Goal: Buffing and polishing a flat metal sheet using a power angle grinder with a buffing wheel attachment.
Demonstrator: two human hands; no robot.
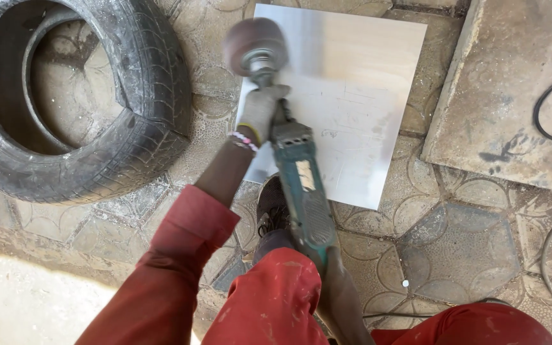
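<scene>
Teal grinder [301, 185] with a brown sanding drum [255, 46] at its tip, held out over a bare metal sheet [346, 102] lying flat on the patterned paved floor [455, 236]. Drum blurred, seemingly spinning, set at the sheet's near-left corner, apparently so the abrasive could meet the surface. Left hand [260, 112], gloved in grey, fingers closed around the neck just behind the drum, likely steadying the working end. Right hand [337, 268] at the rear of the body, mostly hidden beneath the tool; whether closed or loose could not be told. Dark shoe [273, 211] planted at the sheet's near edge, perhaps pinning it against sliding. Red sleeves and red trousers [276, 300] below, speckled with dust. Worn black tyre [78, 96] lying flat to the left, well apart from the sheet. Grey slab [499, 96] to the right, with a black cable [544, 108] looping over it.
</scene>
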